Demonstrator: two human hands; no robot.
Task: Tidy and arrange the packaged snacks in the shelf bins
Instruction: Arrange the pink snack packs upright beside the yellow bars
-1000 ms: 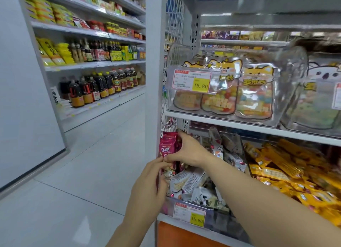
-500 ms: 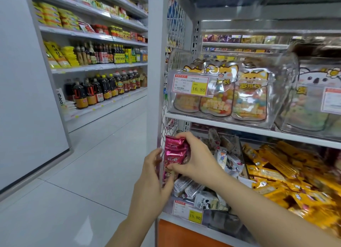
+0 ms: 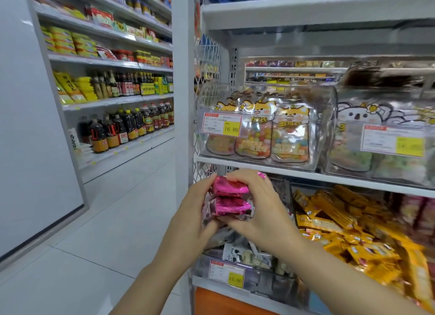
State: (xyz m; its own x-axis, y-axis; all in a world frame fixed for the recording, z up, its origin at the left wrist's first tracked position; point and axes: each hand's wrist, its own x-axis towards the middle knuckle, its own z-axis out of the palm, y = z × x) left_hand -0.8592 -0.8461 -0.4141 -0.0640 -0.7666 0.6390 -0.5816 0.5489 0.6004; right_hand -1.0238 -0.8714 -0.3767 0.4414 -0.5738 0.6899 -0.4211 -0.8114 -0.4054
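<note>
Up they come! The pink packets [image 3: 231, 198], down in the clear bin [image 3: 266, 284] a second ago, now sit stacked between left hand [image 3: 188, 217] and right hand [image 3: 261, 211], each grip clamped round them, twelve o'clock above the bin. Gathered and squared, I'd say, ready for re-seating.

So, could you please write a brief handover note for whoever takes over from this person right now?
Left hand grips the left end of the pink packets, which are stacked.
Right hand pinches the same stack from top and bottom.
The stack is held over the lower left bin of mixed packets.
Yellow packets lie jumbled in the next bin.
Done: pink packets gathered.
Left: place them, straighten the rest.
</note>
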